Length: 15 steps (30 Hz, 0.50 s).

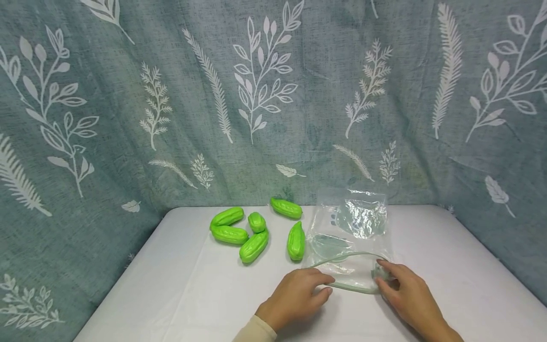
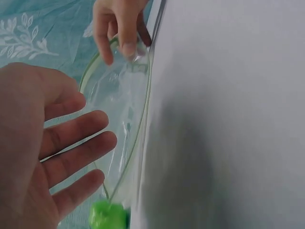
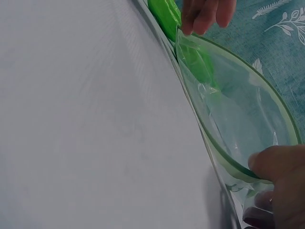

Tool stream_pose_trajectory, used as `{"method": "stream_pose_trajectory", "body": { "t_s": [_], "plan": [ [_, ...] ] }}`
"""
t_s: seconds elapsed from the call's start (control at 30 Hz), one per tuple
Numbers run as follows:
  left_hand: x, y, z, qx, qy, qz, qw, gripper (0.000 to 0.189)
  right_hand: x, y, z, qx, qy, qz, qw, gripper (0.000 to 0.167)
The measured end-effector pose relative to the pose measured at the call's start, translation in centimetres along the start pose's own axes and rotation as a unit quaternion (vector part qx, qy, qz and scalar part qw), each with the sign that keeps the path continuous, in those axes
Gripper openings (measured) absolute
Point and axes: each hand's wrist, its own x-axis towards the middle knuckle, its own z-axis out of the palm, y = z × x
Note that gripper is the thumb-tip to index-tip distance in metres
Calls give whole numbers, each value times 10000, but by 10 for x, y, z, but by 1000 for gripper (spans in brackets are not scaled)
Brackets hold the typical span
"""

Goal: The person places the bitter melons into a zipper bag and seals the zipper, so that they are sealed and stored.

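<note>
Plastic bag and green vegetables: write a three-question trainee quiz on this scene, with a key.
1. Multiple choice. The mouth of the plastic bag is: A) zipped shut; B) open; C) folded under.
2. True or false: the green vegetables lie inside the plastic bag.
3. Fill in: the bag's right end, in the head view, is gripped by the ____.

Key: 1. B. 2. False; the green vegetables lie outside, on the table. 3. Right hand.

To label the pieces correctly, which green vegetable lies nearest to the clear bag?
The green vegetable beside the left edge of the clear bag, tip pointing toward the backdrop; the others lie farther left or back.
</note>
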Motion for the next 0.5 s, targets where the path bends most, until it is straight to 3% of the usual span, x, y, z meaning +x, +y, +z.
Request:
{"method": "stream_pose_trajectory", "body": {
  "t_s": [0.27,0.5],
  "plan": [
    [-12,-13,-9,-474,80,-523,9975,20,1,-1,1,-13,-191,159,9997,48],
    [-15,-23,-12,-505,379,-1014,9928,19,2,0,0,8,-239,201,9995,49]
  ]
}}
